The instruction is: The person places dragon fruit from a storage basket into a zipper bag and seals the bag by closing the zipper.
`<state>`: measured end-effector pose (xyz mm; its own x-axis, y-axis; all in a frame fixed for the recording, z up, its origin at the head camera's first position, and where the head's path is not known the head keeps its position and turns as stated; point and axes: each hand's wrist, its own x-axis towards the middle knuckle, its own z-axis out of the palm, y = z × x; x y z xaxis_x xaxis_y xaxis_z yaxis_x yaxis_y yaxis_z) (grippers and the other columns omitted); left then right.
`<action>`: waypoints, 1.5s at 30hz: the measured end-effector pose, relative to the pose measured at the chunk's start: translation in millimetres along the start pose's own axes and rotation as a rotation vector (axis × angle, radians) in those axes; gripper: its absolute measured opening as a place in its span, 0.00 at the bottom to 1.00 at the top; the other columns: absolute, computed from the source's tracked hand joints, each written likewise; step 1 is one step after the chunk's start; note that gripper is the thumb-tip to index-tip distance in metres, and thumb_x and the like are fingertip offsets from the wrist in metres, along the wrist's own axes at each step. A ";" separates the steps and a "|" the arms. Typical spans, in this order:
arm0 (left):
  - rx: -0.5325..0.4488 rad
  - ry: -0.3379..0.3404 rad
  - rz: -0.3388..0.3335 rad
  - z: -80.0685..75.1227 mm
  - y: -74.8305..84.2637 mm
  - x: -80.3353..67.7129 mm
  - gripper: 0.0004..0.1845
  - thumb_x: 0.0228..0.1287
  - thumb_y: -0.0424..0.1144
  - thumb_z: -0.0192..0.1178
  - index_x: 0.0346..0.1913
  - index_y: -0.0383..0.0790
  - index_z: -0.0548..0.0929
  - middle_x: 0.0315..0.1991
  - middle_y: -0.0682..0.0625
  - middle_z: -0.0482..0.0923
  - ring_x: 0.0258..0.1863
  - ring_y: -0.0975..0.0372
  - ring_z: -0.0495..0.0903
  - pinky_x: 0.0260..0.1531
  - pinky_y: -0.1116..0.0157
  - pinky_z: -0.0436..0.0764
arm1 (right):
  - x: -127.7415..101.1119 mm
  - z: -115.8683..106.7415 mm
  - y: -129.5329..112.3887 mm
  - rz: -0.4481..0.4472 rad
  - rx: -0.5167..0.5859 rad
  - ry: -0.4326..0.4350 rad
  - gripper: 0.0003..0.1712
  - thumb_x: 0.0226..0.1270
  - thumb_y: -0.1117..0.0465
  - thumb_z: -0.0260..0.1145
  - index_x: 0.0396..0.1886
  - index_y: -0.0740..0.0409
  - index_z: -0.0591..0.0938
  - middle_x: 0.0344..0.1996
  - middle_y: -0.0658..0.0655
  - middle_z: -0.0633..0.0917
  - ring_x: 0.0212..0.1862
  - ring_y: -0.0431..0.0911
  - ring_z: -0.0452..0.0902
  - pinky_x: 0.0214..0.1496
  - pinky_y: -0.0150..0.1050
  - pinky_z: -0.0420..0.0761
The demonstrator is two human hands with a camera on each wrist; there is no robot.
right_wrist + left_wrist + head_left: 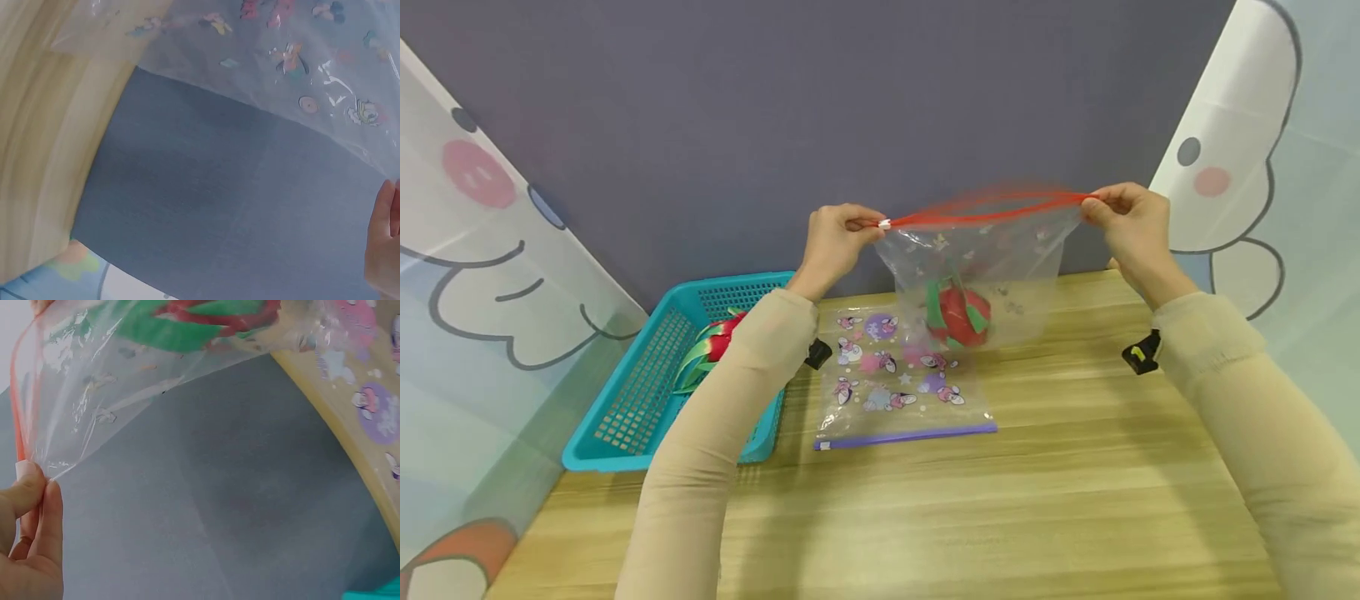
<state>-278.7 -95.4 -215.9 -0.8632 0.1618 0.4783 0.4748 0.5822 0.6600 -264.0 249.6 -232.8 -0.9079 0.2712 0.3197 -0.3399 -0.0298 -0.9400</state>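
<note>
Both your arms reach forward from the lower corners of the head view, sleeved in beige down to the wrists, each with a small black device strapped near the wrist. Your left hand (835, 242) is raised at about chest height, its fingers curled inward with thumb and forefinger pinched together at the tips. Your right hand (1131, 225) is lifted to the same level, well apart from the left, its fingers likewise bunched in a pinch pointing toward the other hand. Both wrists bend slightly upward.
</note>
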 end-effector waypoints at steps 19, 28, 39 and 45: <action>-0.094 0.007 -0.012 9.5 -10.6 -20.8 0.10 0.55 0.35 0.65 0.41 0.38 0.85 0.37 0.44 0.84 0.35 0.59 0.84 0.38 0.67 0.81 | -7.6 -5.6 19.5 -0.017 0.000 -0.017 0.09 0.56 0.72 0.64 0.21 0.55 0.81 0.19 0.45 0.82 0.23 0.33 0.79 0.30 0.21 0.79; -0.148 -0.034 -0.065 20.0 -9.5 -26.9 0.10 0.58 0.34 0.62 0.44 0.40 0.84 0.38 0.45 0.84 0.37 0.61 0.83 0.38 0.66 0.81 | -10.7 -19.1 27.6 0.067 -0.040 -0.035 0.02 0.54 0.64 0.67 0.26 0.54 0.82 0.21 0.44 0.83 0.26 0.33 0.81 0.32 0.22 0.79; -0.177 -0.015 -0.067 26.0 -17.3 -30.4 0.09 0.59 0.39 0.62 0.41 0.40 0.84 0.35 0.46 0.84 0.36 0.59 0.82 0.37 0.65 0.79 | -13.3 -22.5 27.6 0.065 0.019 -0.054 0.03 0.53 0.66 0.69 0.25 0.54 0.83 0.22 0.45 0.84 0.26 0.35 0.82 0.33 0.23 0.80; -0.222 0.008 -0.044 26.7 -18.3 -31.8 0.09 0.59 0.39 0.62 0.41 0.41 0.85 0.35 0.46 0.85 0.34 0.60 0.83 0.37 0.66 0.79 | -16.8 -21.5 22.2 0.027 -0.043 -0.003 0.05 0.53 0.64 0.70 0.30 0.49 0.84 0.24 0.41 0.84 0.29 0.32 0.80 0.34 0.20 0.78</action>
<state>-264.5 -90.0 -258.7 -0.8832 0.1333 0.4497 0.4632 0.3993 0.7913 -251.0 265.1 -261.6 -0.9171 0.2684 0.2947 -0.3047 0.0046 -0.9524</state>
